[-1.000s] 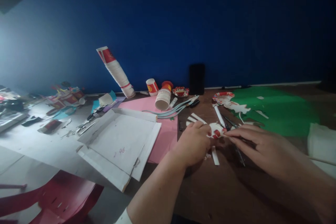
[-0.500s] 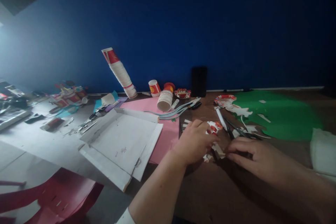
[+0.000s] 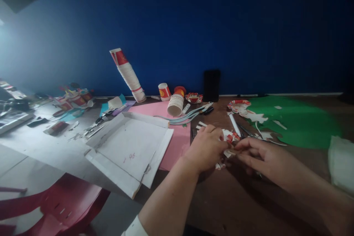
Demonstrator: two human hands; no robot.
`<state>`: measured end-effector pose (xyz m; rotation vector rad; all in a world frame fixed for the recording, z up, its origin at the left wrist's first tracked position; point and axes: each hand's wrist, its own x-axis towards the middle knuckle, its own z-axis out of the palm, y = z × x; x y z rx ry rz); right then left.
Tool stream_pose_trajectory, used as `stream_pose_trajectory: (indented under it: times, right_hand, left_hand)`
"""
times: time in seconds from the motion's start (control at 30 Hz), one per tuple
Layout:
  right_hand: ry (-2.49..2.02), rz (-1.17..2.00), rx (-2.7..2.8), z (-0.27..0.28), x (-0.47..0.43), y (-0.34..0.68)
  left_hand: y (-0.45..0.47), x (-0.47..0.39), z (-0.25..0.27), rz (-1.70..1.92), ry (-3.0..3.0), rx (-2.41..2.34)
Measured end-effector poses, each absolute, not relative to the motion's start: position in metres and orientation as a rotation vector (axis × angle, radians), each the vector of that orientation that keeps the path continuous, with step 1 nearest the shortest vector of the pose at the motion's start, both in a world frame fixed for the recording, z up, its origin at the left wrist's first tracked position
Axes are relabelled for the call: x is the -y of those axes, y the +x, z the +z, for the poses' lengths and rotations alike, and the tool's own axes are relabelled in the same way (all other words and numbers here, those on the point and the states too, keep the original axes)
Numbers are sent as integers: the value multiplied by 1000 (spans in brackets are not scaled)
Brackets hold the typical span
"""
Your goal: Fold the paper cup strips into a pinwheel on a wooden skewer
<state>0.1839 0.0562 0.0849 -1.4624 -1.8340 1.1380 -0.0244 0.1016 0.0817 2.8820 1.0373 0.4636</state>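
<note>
My left hand is closed, its fingertips pinching a small whitish paper piece. From the other side my right hand meets it, thumb and fingers pressed together at that same piece. Something small and shiny shows under my right hand, too dark to name. Just behind the fingers lies a cut red-and-white paper cup piece, partly covered by them. A little rolled scrap rests on the brown table below my left hand.
A white marker and paper scraps lie beyond my hands, by a green sheet. To the left are a white box lid and a pink sheet. Stacked paper cups lean near the blue wall, and a black phone stands there.
My right hand has moved slightly left and up, closer to my left hand. The paper piece between them has turned and is more covered by fingers. The view has shifted a little.
</note>
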Motion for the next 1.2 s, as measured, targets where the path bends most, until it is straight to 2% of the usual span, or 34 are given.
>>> stream_pose_trajectory:
  times: [0.13,0.87,1.2]
  right_hand:
    - [-1403,1202,1802,78,-59,187]
    - [-1483,845,2029,84,-61,187]
    - [-1470,843,1966,87,-60,187]
  left_hand:
    - [-23,-103,83,386,2907,-1038]
    - [-20,-98,83,409,2749,-1081]
    - [-17,-97,83,380,2721,-1094]
